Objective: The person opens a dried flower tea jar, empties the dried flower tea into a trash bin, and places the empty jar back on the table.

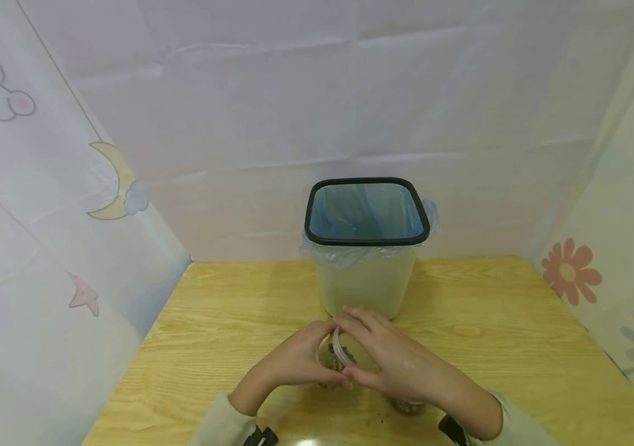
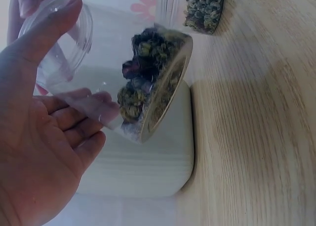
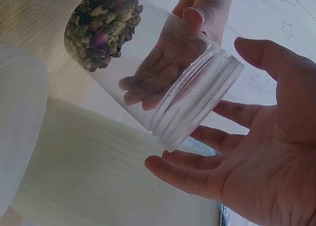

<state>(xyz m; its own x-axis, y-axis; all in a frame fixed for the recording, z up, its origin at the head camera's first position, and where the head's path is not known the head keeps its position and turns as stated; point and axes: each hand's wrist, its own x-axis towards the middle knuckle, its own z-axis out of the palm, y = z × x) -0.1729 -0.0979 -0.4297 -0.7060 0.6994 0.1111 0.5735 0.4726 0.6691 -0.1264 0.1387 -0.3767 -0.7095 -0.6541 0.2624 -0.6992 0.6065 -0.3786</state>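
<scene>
Curling around one tilted clear jar (image 3: 133, 58), the left hand (image 1: 300, 356) holds it by the side with thumb and fingers. The right hand (image 1: 400, 356) arches over the jar's ridged mouth end, its fingers spread and its thumb apart from them; whether it touches the ridged part, I cannot tell. Dried flower buds (image 3: 103, 28), mostly greenish with some dark pink, are gathered at the jar's bottom end, and the rest of the jar is clear. This jar is over the middle of the table (image 1: 228, 347), between its left and right edges; whether its base touches the wood is unclear. A second jar (image 1: 408, 407), also holding dried buds, is on the table just to the right, partly hidden below the right hand. One pale bin (image 1: 364, 282) stands toward the table's back edge, with a black rim (image 1: 367, 241) and a bluish plastic liner (image 1: 350, 210) inside. That makes two jars and one bin.
</scene>
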